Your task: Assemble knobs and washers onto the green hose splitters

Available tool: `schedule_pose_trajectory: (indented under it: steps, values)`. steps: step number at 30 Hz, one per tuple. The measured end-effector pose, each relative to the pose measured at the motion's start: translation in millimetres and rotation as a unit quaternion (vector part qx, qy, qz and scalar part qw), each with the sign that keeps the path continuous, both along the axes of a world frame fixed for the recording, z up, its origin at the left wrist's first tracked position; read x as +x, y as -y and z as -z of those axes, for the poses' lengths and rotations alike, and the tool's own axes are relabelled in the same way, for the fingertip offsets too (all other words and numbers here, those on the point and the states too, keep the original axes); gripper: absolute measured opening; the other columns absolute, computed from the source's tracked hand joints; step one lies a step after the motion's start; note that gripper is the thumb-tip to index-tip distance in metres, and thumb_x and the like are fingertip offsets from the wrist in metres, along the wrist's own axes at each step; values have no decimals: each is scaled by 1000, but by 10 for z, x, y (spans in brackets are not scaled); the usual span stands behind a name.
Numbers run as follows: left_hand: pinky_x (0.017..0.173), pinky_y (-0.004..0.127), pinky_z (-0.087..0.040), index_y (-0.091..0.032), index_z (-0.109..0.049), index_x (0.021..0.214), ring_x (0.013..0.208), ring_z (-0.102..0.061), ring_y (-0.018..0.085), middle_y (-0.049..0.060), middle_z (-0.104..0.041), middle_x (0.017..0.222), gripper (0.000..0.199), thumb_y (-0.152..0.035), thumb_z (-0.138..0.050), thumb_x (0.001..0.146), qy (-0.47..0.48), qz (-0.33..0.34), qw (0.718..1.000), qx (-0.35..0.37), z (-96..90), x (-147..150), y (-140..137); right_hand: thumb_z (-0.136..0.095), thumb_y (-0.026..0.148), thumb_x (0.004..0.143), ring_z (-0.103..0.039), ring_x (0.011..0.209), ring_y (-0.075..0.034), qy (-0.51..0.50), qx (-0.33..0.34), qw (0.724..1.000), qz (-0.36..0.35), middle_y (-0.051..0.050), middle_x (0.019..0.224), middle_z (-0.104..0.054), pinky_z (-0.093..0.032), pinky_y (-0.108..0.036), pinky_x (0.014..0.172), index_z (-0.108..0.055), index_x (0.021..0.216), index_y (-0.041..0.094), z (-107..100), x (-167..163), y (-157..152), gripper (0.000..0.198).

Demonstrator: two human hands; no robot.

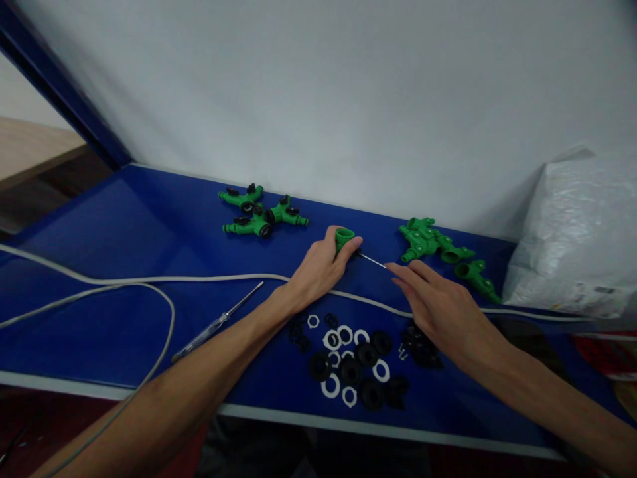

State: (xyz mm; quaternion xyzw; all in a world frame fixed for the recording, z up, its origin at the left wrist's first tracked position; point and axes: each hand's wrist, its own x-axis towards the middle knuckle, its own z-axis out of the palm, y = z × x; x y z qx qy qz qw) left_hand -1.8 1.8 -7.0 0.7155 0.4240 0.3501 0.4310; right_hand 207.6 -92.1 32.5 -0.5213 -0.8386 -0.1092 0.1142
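The green fitting [345, 234] sits in the left hand [321, 262], its round mouth facing up, raised over the far middle of the blue table [149, 232]. That hand is curled around it, thumb along the right side. To the fitting's right, the right hand [442, 302] has its fingers pinched together on a tool; only the thin metal shaft [373, 260] shows, running to the fitting's lower right, and the grip is hidden.

The step in hand looks like working the shaft's tip at the side of the fitting, perhaps on a screw; contact is too small to confirm. The move seems to call for a steady left hand and the shaft kept in line.

Left of the fitting lie three green splitters with black levers [288, 212]; right of it, bare green bodies [421, 238]. Nearer the person than the fitting are a pale cable [239, 276], white rings [344, 334], black caps [350, 369] and small screws [403, 352]. A clear-handled screwdriver [212, 330] rests to its near left, and a plastic-wrapped bag [572, 232] far to its right.
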Motion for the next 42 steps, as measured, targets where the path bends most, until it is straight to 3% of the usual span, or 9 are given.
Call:
schedule_pose_trajectory:
  steps: [7,16,19,23,29,32,37,39,42]
  values:
    - [89,37,-51,-21,-53,121,96,-72,25,7,-75,101,39,-55,-44,104,-14,-20,1000,-4,-34,-3,14,-55,38,97,-69,76,-21,-289,-204,929,113,-8,93,-77,-53,-35,72,-76,119,18,-35,-28,-101,37]
    - [81,35,-48,-22,-53,118,86,-70,23,4,-73,93,37,-56,-43,104,-11,-4,1000,5,-19,-10,13,-71,68,79,-27,48,-3,-497,-517,665,210,-3,84,-65,-15,-22,47,-66,126,17,-204,-2,-195,70]
    - [81,34,-48,-22,-53,118,87,-70,23,4,-73,94,38,-56,-42,104,-12,-3,1000,9,-12,-6,15,-67,71,81,-30,48,-5,-472,-489,703,209,0,75,-59,-18,-23,46,-67,115,16,-201,-39,-187,64]
    - [82,35,-48,-22,-53,120,90,-70,24,4,-73,95,39,-56,-42,104,-16,-3,1000,10,-21,-10,23,-63,58,90,-46,53,-11,-355,-376,836,184,4,67,-54,-34,-24,49,-65,107,20,-154,-24,-155,42]
    - [82,35,-48,-23,-54,118,89,-70,25,4,-72,92,40,-58,-43,103,-24,-5,1000,10,-32,-13,30,-45,11,96,-70,79,-23,5,-13,1000,26,-12,97,-72,-55,-34,69,-66,107,16,-89,28,-12,24]
    - [82,35,-49,-23,-54,118,88,-70,25,4,-72,91,40,-58,-42,103,-23,-5,1000,11,-24,-10,24,-37,-1,91,-71,87,-29,127,49,990,-41,-17,102,-73,-57,-38,73,-66,120,10,-82,11,52,43]
    - [87,38,-51,-23,-53,121,93,-71,26,6,-73,96,41,-58,-42,103,-31,-3,999,14,-29,-8,19,-42,28,103,-67,72,-22,-141,-92,984,65,-9,82,-71,-53,-34,69,-71,96,17,-76,-23,-15,31]
    - [89,39,-51,-23,-53,122,95,-71,26,6,-74,97,42,-58,-42,103,-36,-6,999,16,-33,-7,18,-45,43,102,-56,56,-15,-291,-225,920,136,-3,70,-63,-45,-30,56,-68,84,19,-103,-45,-67,38]
    - [90,39,-52,-22,-53,122,95,-72,26,7,-74,99,41,-58,-43,103,-37,-4,999,18,-26,-5,16,-56,59,93,-28,43,-7,-479,-396,753,217,4,64,-49,-21,-25,43,-68,97,17,-155,-76,-112,44]
